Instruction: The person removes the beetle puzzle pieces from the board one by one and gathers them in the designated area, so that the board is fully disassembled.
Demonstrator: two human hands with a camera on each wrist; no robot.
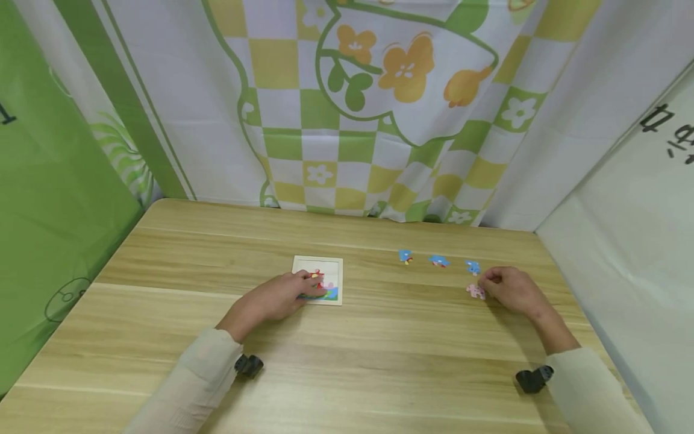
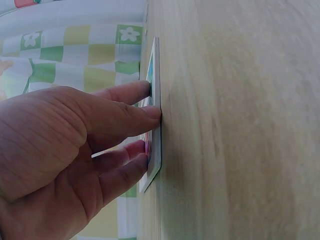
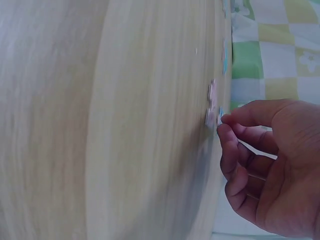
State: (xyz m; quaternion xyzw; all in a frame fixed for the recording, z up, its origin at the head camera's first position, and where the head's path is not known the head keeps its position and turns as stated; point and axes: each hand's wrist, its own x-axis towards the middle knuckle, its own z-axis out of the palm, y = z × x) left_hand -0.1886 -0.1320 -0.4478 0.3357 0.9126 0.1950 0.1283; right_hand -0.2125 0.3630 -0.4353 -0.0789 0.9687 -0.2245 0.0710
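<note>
My left hand [image 1: 284,294] rests on a small square jigsaw board [image 1: 339,265] with a pale wooden frame. In the left wrist view the thumb [image 2: 150,114] touches the frame's near edge, while other fingertips press on the picture side. Red, blue and green pieces show in the lower part of the board, partly hidden by the fingers. My right hand [image 1: 512,289] is beside a pink puzzle piece [image 1: 475,292] lying on the table. Its thumb and index tips are close together, with a narrow gap to the pink piece [image 3: 211,102] in the right wrist view.
Three blue puzzle pieces lie in a row behind: a left one [image 1: 405,256], a middle one [image 1: 438,261] and a right one [image 1: 473,267]. The wooden table [image 1: 368,355] meets a patterned curtain [image 1: 352,163] at its back edge. Black wrist cameras hang under both sleeves.
</note>
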